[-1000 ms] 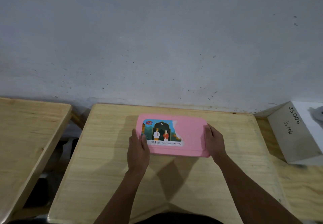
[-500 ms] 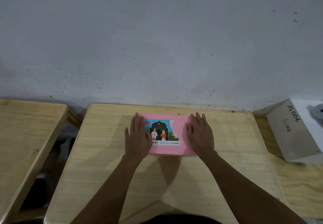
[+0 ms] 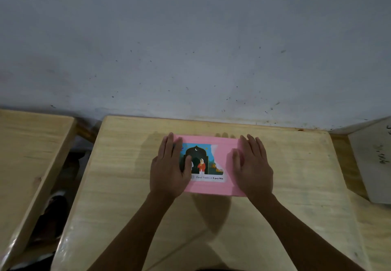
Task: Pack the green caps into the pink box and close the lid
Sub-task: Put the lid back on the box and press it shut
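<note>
On the pale wooden counter (image 3: pixel 118 186), the flat pink plastic box (image 3: pixel 213 158) lies lengthwise left-to-right directly under both hands, the left hand (image 3: pixel 169 169) and right hand (image 3: pixel 251 169) at opposite ends, fingers (image 3: pixel 256 146) flat, pressed together on its lid.

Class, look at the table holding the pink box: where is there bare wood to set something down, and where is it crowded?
Bare wood lies left of the left hand up to the table edge, right of the right hand toward the white box, and in a strip between the pink box and the wall. It is crowded at the centre, where both hands lie flat on the lid, forearms crossing the near side.

Box (image 3: pixel 213 187) on table (image 3: pixel 296 175), hands flat on lid (image 3: pixel 220 144)
</note>
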Demonstrator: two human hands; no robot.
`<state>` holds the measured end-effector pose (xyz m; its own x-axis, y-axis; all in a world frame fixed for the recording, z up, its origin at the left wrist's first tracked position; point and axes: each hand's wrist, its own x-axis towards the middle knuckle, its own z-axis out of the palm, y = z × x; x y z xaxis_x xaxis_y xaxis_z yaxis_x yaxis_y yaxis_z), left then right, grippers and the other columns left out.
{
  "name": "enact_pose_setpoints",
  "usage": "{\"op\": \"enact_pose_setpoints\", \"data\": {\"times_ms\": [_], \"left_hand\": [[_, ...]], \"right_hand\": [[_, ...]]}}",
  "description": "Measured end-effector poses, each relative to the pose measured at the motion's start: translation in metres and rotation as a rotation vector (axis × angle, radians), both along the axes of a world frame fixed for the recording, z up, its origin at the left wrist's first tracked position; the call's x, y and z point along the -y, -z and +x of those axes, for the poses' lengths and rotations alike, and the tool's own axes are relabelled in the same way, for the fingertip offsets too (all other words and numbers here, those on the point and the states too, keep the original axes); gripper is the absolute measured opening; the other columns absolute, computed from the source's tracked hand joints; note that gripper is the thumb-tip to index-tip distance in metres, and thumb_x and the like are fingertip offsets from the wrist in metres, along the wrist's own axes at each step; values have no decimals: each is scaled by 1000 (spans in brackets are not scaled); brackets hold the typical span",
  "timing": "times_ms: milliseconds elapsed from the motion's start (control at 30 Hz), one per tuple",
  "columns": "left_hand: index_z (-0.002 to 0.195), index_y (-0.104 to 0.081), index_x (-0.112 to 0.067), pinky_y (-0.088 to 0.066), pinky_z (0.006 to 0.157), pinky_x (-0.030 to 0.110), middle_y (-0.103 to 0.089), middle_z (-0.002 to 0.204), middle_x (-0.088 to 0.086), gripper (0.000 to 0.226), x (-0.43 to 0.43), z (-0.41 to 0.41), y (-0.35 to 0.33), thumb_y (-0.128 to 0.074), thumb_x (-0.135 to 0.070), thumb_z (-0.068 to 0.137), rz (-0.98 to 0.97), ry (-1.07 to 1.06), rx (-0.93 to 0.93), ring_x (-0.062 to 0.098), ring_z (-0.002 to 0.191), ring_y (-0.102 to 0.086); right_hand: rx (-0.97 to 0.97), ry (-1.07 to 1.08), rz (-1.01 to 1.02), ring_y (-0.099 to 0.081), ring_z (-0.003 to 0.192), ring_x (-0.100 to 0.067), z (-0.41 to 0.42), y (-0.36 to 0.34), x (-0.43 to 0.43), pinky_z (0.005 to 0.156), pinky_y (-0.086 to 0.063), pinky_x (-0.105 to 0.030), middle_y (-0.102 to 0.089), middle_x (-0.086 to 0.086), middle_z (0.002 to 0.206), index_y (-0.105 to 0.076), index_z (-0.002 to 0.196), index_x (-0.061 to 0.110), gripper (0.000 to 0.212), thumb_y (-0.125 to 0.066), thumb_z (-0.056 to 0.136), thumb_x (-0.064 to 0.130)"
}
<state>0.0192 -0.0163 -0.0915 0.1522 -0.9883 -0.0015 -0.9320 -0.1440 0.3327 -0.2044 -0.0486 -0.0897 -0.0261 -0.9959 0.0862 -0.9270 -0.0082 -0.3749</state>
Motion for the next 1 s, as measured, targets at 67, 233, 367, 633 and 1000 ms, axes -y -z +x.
{"op": "enact_pose_setpoints", "data": {"times_ms": [67, 233, 367, 633, 1000], "left_hand": [[146, -28, -25, -47, 97, 44, -19, 159, 0, 60, 2, 1, -1, -35, -51, 92, 2, 2, 2, 18, 147, -15], [141, -36, -26, -51, 91, 42, -26, 156, -1, 57, 1, 2, -2, -39, -51, 90, -43, -15, -16, 18, 145, -22], [134, -43, -20, -51, 91, 41, -38, 149, 3, 50, -4, 5, -8, -47, -43, 89, -129, -79, -134, 21, 132, -44], [88, -64, -10, -39, 56, 26, -64, 82, 6, 44, -16, 17, -10, -43, -48, 93, 142, -488, -634, 25, 77, -59], [79, -65, -5, -37, 54, 28, -67, 77, 13, 49, 26, 26, -26, -47, -48, 92, 102, -375, -678, 23, 64, -56]], "right_hand": [[0, -6, 0, -27, 146, -20, 0, 1, 1, 88, -54, -38, -42, -1, 151, -45, 141, 19, 48, -39, 98, 40], [95, 34, 3, -33, 141, -17, -1, -4, 0, 90, -52, -41, -43, 2, 149, -50, 134, 20, 43, -47, 95, 39], [403, 190, 74, -49, 127, -19, -11, -9, 0, 98, -49, -46, -48, -1, 143, -45, 139, 20, 47, -50, 96, 35], [1056, 316, 414, -63, 89, -19, -32, -20, -30, 74, -54, -35, -69, -2, 102, -67, 105, 30, 17, -52, 98, 32], [1205, 463, 375, -64, 99, -30, -31, -19, 14, 84, -54, -52, -70, -8, 110, -70, 105, 22, 17, -60, 92, 25]]}}
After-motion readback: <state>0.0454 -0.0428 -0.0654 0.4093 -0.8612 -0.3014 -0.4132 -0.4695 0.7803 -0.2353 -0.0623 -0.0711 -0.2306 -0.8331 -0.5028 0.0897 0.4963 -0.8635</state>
